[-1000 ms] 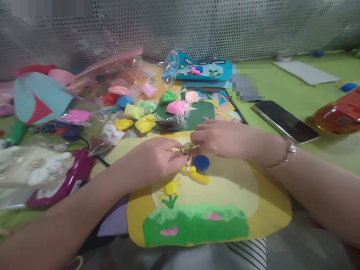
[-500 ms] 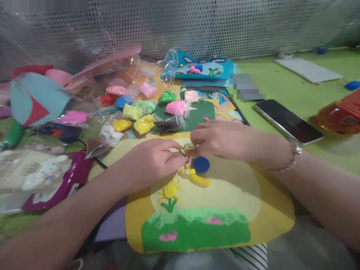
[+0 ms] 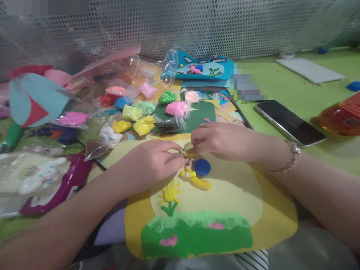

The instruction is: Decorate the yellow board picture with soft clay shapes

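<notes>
My left hand (image 3: 153, 161) and my right hand (image 3: 216, 142) meet at the head of a small clay figure (image 3: 191, 174) on a yellow paper picture (image 3: 278, 202). Thumb and forefinger of the left are pinched beside the head, by a tiny dark and pale piece. My right fingers are curled in from the other side, their tips partly hidden. The figure has a curved yellow body and a round dark blue disc (image 3: 202, 167) at its back. Below it are a yellow clay flower (image 3: 170, 195) and a green clay grass strip (image 3: 197, 240) with pink patches.
Behind my hands lie several clay packets (image 3: 144, 125) in clear film and a blue paper picture (image 3: 205, 69). To the right are a phone (image 3: 289, 122), a bottle of reddish liquid (image 3: 343, 116) and a white board (image 3: 309, 70). A purple-edged object (image 3: 53, 195) lies left.
Both hands stay at the figure's head with almost the same finger positions. The view has shifted very slightly.
</notes>
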Action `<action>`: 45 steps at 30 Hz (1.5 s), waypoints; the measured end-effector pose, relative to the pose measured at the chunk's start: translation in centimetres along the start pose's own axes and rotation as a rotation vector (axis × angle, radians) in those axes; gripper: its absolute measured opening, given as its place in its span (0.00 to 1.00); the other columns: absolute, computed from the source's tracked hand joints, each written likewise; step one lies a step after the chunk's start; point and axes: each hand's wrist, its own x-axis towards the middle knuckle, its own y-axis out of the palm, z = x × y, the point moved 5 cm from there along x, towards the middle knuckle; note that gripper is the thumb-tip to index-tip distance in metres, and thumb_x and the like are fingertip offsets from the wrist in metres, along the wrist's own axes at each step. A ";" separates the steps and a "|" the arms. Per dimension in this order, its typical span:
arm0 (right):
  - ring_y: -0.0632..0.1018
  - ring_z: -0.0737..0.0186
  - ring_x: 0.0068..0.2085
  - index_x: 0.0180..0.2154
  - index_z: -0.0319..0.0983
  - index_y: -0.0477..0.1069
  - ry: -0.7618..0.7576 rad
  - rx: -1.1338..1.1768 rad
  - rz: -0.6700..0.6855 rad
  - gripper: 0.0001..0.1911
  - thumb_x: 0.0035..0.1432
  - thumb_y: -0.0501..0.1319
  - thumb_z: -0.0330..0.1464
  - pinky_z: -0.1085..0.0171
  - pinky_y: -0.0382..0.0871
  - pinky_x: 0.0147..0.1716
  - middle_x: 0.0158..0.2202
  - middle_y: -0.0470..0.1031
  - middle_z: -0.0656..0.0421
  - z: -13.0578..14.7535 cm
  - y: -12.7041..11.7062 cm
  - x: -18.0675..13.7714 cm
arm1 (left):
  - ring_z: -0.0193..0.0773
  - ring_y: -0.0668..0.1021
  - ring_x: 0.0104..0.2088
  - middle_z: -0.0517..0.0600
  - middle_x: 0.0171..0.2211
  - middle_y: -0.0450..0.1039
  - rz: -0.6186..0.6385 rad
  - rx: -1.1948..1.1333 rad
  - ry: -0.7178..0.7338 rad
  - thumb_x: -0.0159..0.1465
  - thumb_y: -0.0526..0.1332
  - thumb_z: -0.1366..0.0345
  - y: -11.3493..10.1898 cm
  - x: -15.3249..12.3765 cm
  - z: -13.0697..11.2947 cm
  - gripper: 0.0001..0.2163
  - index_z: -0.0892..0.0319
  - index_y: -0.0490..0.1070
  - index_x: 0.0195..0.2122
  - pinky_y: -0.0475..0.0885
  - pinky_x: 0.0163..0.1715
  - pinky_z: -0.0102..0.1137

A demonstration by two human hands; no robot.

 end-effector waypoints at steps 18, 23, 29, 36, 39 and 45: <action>0.66 0.64 0.32 0.36 0.36 0.72 0.228 0.023 -0.125 0.18 0.55 0.46 0.18 0.64 0.54 0.29 0.31 0.68 0.54 -1.0 -0.9 -0.8 | 0.37 0.77 0.43 0.51 0.41 0.76 0.063 -0.273 -0.316 0.64 0.50 0.73 0.8 -0.4 1.5 0.11 0.59 0.70 0.41 0.73 0.42 0.31; 0.67 0.64 0.31 0.36 0.36 0.73 0.266 0.054 -0.179 0.18 0.55 0.47 0.19 0.65 0.54 0.27 0.32 0.69 0.54 -1.2 -1.0 -0.9 | 0.38 0.78 0.42 0.53 0.39 0.77 0.046 -0.244 -0.261 0.64 0.51 0.73 1.0 -0.5 1.1 0.10 0.61 0.69 0.43 0.74 0.41 0.33; 0.68 0.64 0.31 0.35 0.36 0.74 0.254 0.062 -0.208 0.18 0.54 0.47 0.19 0.65 0.55 0.26 0.31 0.70 0.54 -1.2 -0.9 -0.9 | 0.41 0.78 0.43 0.55 0.40 0.77 -0.013 -0.163 -0.199 0.64 0.52 0.72 0.3 -0.6 1.0 0.09 0.62 0.70 0.41 0.75 0.41 0.34; 0.69 0.65 0.30 0.35 0.37 0.75 0.260 0.062 -0.222 0.19 0.54 0.47 0.19 0.66 0.55 0.26 0.32 0.71 0.54 -1.3 -0.9 -1.0 | 0.41 0.78 0.39 0.55 0.36 0.77 -0.015 -0.110 -0.193 0.62 0.51 0.73 0.2 -0.5 0.9 0.10 0.63 0.70 0.39 0.75 0.37 0.35; 0.69 0.65 0.30 0.35 0.36 0.75 0.259 0.063 -0.226 0.19 0.54 0.47 0.19 0.66 0.54 0.26 0.32 0.71 0.54 -1.3 -0.8 -1.0 | 0.42 0.78 0.37 0.54 0.35 0.77 0.000 -0.122 -0.235 0.61 0.51 0.74 0.3 -0.5 1.0 0.10 0.63 0.69 0.39 0.74 0.36 0.36; 0.68 0.64 0.31 0.35 0.37 0.75 0.253 0.088 -0.206 0.19 0.54 0.48 0.19 0.66 0.54 0.27 0.31 0.70 0.54 -1.3 -0.7 -0.9 | 0.42 0.77 0.38 0.53 0.36 0.75 0.100 -0.162 -0.319 0.59 0.51 0.75 1.1 -0.8 1.4 0.11 0.62 0.67 0.41 0.72 0.36 0.35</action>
